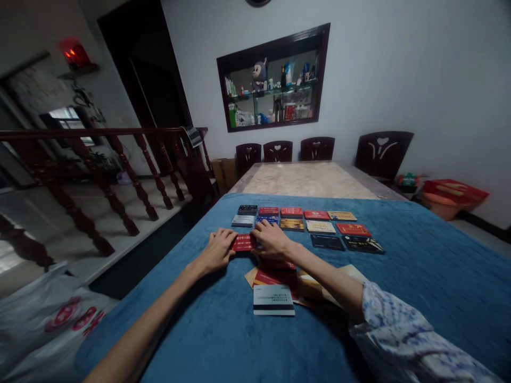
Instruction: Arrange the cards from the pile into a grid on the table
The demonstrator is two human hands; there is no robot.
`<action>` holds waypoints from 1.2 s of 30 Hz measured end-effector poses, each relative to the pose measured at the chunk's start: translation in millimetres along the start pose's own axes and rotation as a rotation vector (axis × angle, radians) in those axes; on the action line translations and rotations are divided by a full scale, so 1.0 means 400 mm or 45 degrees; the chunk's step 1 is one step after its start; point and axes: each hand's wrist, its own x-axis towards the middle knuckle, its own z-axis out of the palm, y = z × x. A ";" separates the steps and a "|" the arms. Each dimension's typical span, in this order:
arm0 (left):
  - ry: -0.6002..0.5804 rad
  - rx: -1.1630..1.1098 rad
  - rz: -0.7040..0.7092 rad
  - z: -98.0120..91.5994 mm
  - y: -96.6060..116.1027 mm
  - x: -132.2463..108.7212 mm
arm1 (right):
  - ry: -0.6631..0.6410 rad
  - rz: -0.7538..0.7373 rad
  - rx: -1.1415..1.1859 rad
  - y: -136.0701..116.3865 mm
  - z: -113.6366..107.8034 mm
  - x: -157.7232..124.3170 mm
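Note:
A red card [243, 242] with pale lettering lies flat or nearly flat between my hands. My left hand [217, 248] pinches its left edge, thumb at the near side. At its right edge is my right hand [272, 240], fingers bent over it and partly covering a blue card [266, 218] behind. Rows of card stacks spread beyond, among them a silver stack [242, 221], a gold stack [291, 224] and a black card [363, 243]. Below my right wrist sits a loose pile with a red card [266, 276] and a white card with a dark stripe [273, 299].
A blue cloth [423, 266] covers the near part of the table, with a marble-patterned top [297, 178] beyond. Dark chairs [317, 148] stand at the far end. To the left are a wooden railing [136, 183] and white plastic bags [48, 319].

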 end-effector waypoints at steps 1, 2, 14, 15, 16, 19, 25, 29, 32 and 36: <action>-0.011 0.011 0.005 -0.004 0.002 0.009 | -0.007 -0.004 -0.004 0.009 -0.002 0.002; -0.023 0.021 0.008 -0.009 0.004 0.018 | -0.011 -0.005 -0.008 0.017 -0.004 0.004; -0.064 0.116 0.080 -0.047 0.023 0.163 | -0.035 0.027 -0.059 0.136 -0.045 0.025; -0.060 0.117 0.084 -0.047 0.024 0.178 | -0.040 0.036 -0.060 0.147 -0.048 0.028; -0.056 0.120 0.082 -0.048 0.024 0.192 | -0.047 0.050 -0.059 0.157 -0.050 0.033; -0.069 0.115 0.057 -0.050 0.027 0.234 | -0.058 0.094 -0.048 0.186 -0.057 0.046; -0.099 0.102 0.015 -0.045 0.032 0.315 | -0.091 0.143 -0.043 0.243 -0.065 0.078; -0.107 0.129 -0.004 -0.031 0.026 0.371 | -0.104 0.153 -0.052 0.281 -0.062 0.100; -0.111 0.126 -0.018 -0.018 0.020 0.409 | -0.115 0.173 -0.047 0.308 -0.058 0.118; -0.125 0.105 -0.039 -0.006 0.015 0.450 | -0.129 0.210 -0.036 0.338 -0.044 0.140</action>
